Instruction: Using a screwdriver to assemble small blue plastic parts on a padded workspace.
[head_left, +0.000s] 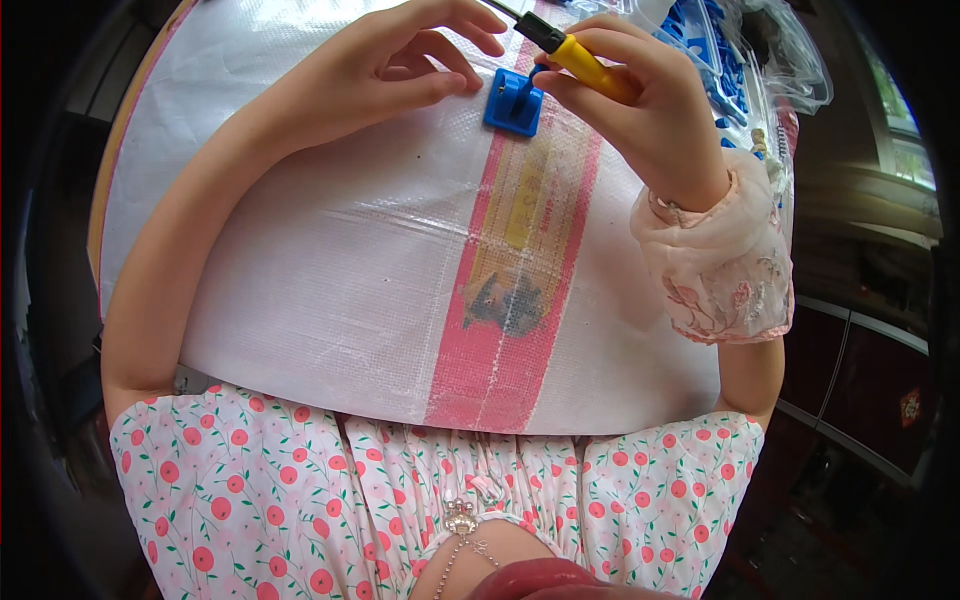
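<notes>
- The left hand [425, 60] comes over the table from the left, fingers loosely curled and spread apart, gripping nothing visible; its thumb and a fingertip stop just beside the left edge of the blue plastic block, and I cannot tell whether they touch it.
- The right hand [640, 110] holds the yellow-and-black handle of a screwdriver [592, 72] between thumb and fingers; the metal shaft slants up and left past the upper picture edge, its tip out of sight.
- The blue plastic block [512, 115], a square base with a raised part, sits between the hands on the far stretch of the printed band [510, 250]; the right fingertips meet its upper right side, though their contact is hard to judge.
- Room for moving is widest on the near side of the block, where the white woven sheet [320, 270] runs back toward the floral dress [240, 480].
- The table's wooden rim [108, 190] shows along the left; the near edge curves against the dress.
- Room is tighter at the far right: a clear plastic tray [708, 75] with blue pieces and a crumpled clear bag [800, 60] lie close behind the right hand.
- A ruffled pale-pink cuff [715, 265] bulges around the right forearm, near the table's right edge.
</notes>
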